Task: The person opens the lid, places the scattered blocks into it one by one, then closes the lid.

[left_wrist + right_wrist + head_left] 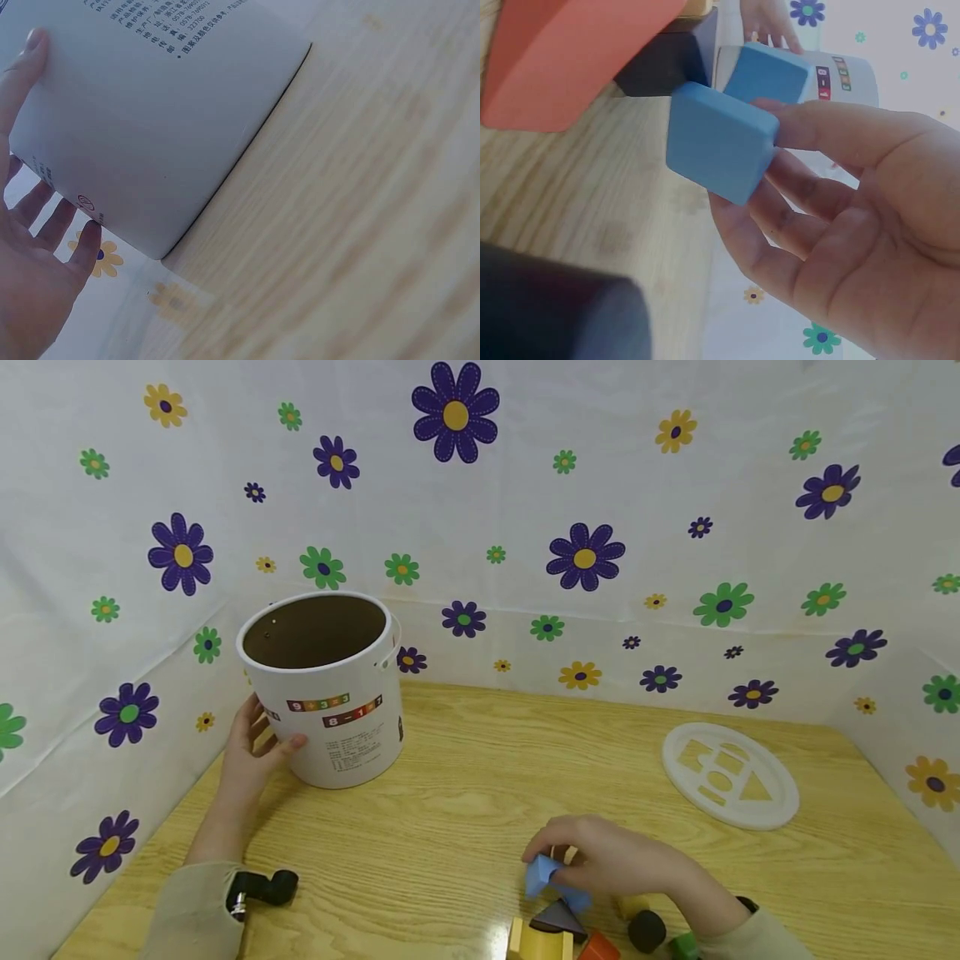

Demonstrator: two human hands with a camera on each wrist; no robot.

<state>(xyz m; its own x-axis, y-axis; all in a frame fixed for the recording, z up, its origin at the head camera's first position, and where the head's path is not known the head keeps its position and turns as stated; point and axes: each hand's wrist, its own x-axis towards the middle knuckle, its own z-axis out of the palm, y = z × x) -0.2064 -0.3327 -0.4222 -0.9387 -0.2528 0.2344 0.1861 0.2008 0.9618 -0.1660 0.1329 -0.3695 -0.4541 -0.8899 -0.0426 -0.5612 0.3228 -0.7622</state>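
A white bucket (352, 747) with a wire handle and printed sums stands upright at the left of the table. My left hand (251, 747) grips its lower side, the thumb on the front and the fingers round the far side, as the left wrist view (37, 285) also shows. Near the table's front, my right hand (611, 856) pinches a blue block (718, 141) between thumb and fingers. A second blue part (769, 73) shows beside it; I cannot tell whether both are one piece. Below lie a dark triangular block (558, 917) and a yellow arch block (540, 945).
A red block (598, 947), a black cylinder (647, 932), a green block (684, 946) and a yellow block (632, 906) lie around my right wrist. At the right rests a round white lid (783, 795) with shaped holes. Flower-printed white cloth (495, 502) surrounds the wooden table (450, 777).
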